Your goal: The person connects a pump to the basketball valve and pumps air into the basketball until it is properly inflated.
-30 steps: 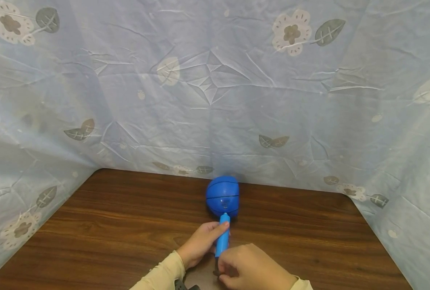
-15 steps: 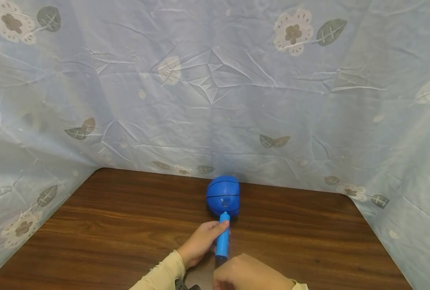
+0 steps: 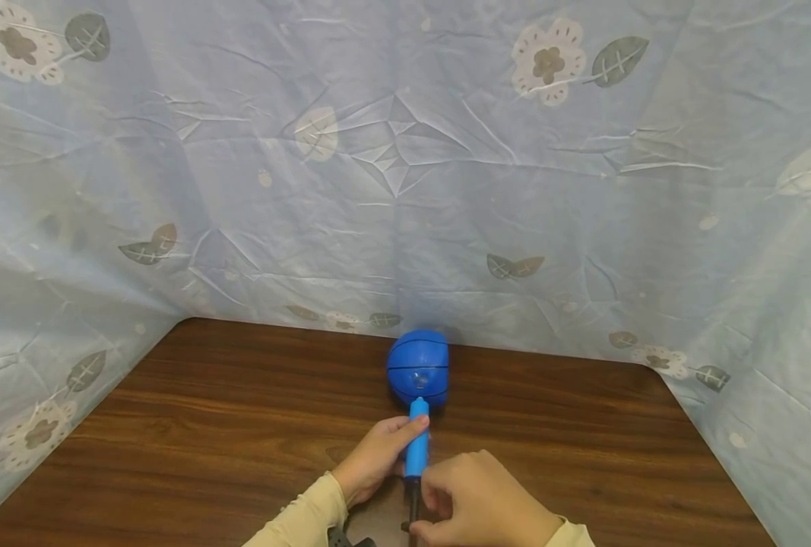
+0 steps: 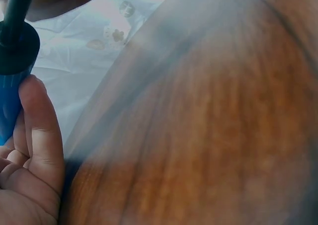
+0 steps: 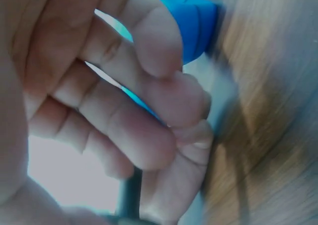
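A blue ball (image 3: 419,365) with black lines stands near the back of the table; its right side looks flattened. The blue barrel of a hand pump (image 3: 416,444) points at the ball, its tip meeting the ball's near side. My left hand (image 3: 378,460) grips that barrel, thumb lying along the top. Below the barrel, the pump's black rod (image 3: 414,497) is drawn out. With curled fingers my right hand (image 3: 483,497) holds the pump's dark handle end, partly hidden by the hand. In the right wrist view, the rod (image 5: 130,192) shows below the fingers.
Dark brown wood makes up the tabletop (image 3: 241,403). A pale blue cloth (image 3: 391,213) with flowers and leaves hangs behind it and along both sides. A black object (image 3: 350,539) lies beside my left sleeve, at the bottom edge.
My right hand went down toward the near edge half a second ago and is now back up and slightly right. My left hand, the barrel and the ball stay nearly in place.
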Motion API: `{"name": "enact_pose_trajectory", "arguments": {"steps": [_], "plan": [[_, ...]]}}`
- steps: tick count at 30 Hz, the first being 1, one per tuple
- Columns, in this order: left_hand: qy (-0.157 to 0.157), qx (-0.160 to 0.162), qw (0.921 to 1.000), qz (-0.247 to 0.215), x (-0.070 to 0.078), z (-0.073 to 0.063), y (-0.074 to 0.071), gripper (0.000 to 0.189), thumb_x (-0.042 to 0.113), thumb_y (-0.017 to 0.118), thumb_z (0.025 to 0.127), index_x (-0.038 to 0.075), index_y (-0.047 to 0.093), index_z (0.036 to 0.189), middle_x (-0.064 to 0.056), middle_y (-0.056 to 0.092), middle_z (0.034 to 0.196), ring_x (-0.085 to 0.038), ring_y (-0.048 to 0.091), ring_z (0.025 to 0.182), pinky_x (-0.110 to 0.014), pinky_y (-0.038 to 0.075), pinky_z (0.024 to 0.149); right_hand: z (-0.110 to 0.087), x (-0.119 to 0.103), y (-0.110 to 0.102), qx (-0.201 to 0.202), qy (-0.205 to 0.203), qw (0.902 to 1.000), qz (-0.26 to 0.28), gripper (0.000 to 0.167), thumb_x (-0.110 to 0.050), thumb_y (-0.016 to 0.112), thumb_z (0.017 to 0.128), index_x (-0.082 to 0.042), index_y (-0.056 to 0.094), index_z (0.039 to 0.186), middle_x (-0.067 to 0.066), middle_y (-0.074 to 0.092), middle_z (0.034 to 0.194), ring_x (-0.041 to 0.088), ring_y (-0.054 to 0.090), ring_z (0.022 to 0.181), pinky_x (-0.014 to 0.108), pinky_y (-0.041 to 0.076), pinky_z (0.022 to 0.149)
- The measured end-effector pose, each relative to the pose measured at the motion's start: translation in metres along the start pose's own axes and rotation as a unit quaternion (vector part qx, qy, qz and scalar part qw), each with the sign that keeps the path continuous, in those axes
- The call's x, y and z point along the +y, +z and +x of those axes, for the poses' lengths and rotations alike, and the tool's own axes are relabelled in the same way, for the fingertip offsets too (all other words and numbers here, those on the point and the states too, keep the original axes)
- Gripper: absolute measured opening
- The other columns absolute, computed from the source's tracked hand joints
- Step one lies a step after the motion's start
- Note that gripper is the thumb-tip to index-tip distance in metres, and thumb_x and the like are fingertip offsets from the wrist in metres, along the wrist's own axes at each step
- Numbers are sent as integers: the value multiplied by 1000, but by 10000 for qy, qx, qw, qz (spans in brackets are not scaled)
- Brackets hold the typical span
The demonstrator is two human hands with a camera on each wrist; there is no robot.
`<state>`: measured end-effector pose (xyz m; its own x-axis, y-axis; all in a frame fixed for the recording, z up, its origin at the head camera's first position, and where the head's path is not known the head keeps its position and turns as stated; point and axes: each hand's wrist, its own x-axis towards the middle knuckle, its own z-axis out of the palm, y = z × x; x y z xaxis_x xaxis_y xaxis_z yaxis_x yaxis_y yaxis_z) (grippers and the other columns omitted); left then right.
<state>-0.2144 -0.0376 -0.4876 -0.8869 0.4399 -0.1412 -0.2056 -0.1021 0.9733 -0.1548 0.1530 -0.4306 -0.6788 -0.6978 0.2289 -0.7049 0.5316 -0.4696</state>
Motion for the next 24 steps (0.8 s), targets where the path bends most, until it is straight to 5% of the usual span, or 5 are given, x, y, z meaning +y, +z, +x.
{"name": "enact_pose_trajectory", "arguments": {"steps": [7,15,24], "plan": [[-5,-56,10000,-83,0,0,0,47,47,62,102,0,63,104,2,65,81,-10,67,76,-27,59,70,2,3,2,305,43,9995,-58,17,-24,84,87,-23,67,89,-22,60,77,-11,52,67,11,47,59],[13,-58,10000,2,-1,1,0,49,49,60,103,0,63,106,2,63,82,-10,64,76,-26,57,68,4,1,2,276,-621,9975,-208,14,-16,80,90,-23,69,86,-21,59,79,-11,49,67,4,42,63],[85,-293,9994,183,-1,0,-2,51,47,56,106,-4,62,108,1,62,83,-10,62,73,-24,54,63,1,-10,1,-855,-431,9924,771,9,-25,79,92,-22,72,88,-24,63,77,-14,54,68,9,48,61]]}}
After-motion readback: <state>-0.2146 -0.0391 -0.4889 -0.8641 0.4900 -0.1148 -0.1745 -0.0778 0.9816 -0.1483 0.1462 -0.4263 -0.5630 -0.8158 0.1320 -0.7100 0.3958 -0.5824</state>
